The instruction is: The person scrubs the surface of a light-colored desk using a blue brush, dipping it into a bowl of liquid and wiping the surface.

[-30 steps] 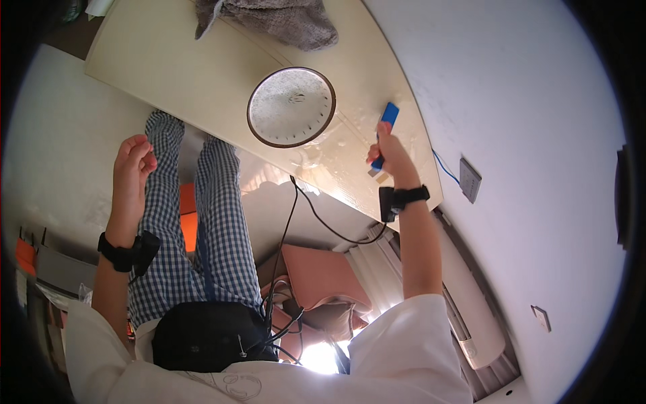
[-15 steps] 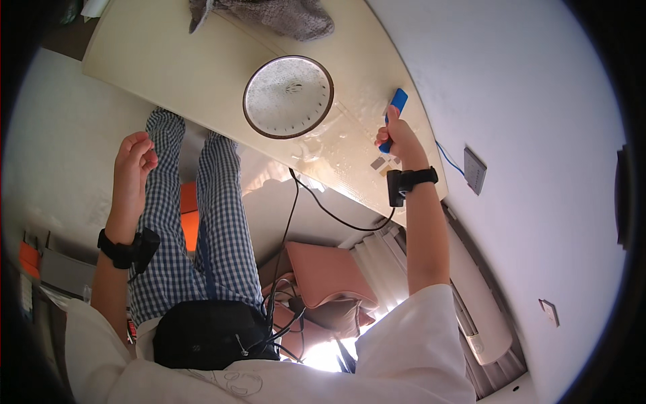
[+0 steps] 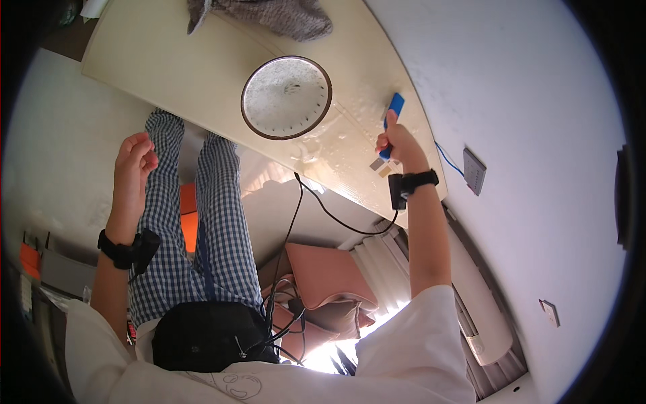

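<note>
My right hand (image 3: 402, 146) is closed round a blue oblong block (image 3: 395, 104), its thumb lying along the top. A paler edge shows on the block's left side; its underside is hidden. The block is held against the wet right part of the cream table (image 3: 168, 60). Left of it stands a round bowl (image 3: 286, 97) with a dark rim, with whitish foam and small dark marks inside. Over the floor, beside my checked trouser leg, hangs my left hand (image 3: 136, 158), fingers loosely curled in and nothing visible in them.
A grey-brown cloth (image 3: 289, 17) lies crumpled at the table's far edge. Along the right runs a white wall (image 3: 538, 135) with a socket plate (image 3: 474, 170). A black cable (image 3: 336, 219) loops below the table edge to my right wrist. Pink bags (image 3: 330, 276) lie near the curtain.
My right hand has slid a short way toward me with the blue block. My left hand keeps its place, and the bowl appears only slightly shifted in view.
</note>
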The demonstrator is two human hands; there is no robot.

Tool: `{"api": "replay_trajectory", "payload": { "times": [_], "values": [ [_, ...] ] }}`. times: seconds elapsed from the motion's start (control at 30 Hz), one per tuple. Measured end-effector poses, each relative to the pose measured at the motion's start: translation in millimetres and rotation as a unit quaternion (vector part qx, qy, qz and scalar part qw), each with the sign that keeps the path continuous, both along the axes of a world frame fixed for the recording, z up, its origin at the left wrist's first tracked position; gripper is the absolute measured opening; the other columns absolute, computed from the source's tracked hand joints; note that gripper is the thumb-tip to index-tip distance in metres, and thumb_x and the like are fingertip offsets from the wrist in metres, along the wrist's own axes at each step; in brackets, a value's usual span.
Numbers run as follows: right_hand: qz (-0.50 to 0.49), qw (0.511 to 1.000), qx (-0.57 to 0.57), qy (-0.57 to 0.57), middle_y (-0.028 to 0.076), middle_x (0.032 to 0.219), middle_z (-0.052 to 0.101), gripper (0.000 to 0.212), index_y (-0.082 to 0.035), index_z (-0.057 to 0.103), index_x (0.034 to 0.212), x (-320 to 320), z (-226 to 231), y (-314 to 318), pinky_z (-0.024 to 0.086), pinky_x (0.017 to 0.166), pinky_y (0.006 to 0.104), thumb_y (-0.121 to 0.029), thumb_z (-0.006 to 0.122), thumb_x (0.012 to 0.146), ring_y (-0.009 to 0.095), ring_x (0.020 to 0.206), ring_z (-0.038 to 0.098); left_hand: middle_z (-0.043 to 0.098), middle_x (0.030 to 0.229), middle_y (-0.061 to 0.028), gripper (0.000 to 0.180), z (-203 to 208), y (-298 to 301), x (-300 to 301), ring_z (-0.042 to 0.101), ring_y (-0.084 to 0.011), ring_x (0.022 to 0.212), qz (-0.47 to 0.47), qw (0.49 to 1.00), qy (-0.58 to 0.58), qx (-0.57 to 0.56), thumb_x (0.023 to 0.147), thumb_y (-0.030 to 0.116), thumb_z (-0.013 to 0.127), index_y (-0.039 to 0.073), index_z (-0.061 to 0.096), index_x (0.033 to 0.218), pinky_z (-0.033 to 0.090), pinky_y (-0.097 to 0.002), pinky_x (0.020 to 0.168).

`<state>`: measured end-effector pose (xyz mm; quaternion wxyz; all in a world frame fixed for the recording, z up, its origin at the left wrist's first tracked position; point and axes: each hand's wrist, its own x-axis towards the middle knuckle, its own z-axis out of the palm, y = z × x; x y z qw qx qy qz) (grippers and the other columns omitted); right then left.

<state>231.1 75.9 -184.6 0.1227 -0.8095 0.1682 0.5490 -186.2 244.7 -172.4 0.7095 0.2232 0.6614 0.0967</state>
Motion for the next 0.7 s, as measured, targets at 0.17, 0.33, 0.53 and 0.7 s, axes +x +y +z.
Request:
{"api": "replay_trajectory", "payload": {
  "times": [0.17,0.33,0.53,0.7],
  "values": [
    [0.015,0.999,-0.032,-0.014,0.004,0.041,0.032,0.048,-0.007,0.032,0.066,-17,4,3,0.036,0.040,0.0327,-0.053,0.029,0.079,0.017,0.035,0.034,0.046,0.074,0.0005,0.020,2,1,-1,0.044,-0.0059,0.060,0.017,1.000,0.001,0.004,0.076,0.015,0.051,0.006,0.045,0.092,0.036,-0.0188,0.059],
    [-0.100,0.995,-0.016,0.009,0.002,0.041,0.030,0.049,-0.008,0.030,0.067,13,-6,-1,0.036,0.040,0.0309,-0.055,0.029,0.078,0.015,0.035,0.032,0.046,0.074,0.0005,0.019,2,-1,3,0.045,-0.0058,0.061,0.007,1.000,0.006,-0.005,0.076,0.015,0.051,0.006,0.046,0.092,0.036,-0.0190,0.058],
    [-0.030,0.999,-0.004,0.011,0.001,0.041,0.027,0.050,-0.008,0.029,0.061,-17,-7,0,0.036,0.041,0.0306,-0.056,0.031,0.076,0.014,0.035,0.031,0.047,0.075,-0.0013,0.021,2,1,-3,0.045,-0.0058,0.061,0.003,1.000,0.015,0.012,0.076,0.013,0.048,0.003,0.045,0.094,0.038,-0.0191,0.059],
    [0.010,1.000,0.016,-0.006,0.006,0.043,0.035,0.050,-0.002,0.034,0.079,2,-8,-2,0.038,0.041,0.0322,-0.052,0.025,0.080,0.018,0.036,0.038,0.047,0.074,-0.0010,0.020,5,3,1,0.045,-0.0057,0.061,-0.001,1.000,0.002,0.018,0.076,0.014,0.048,0.003,0.045,0.093,0.038,-0.0189,0.059]
  ]
}}
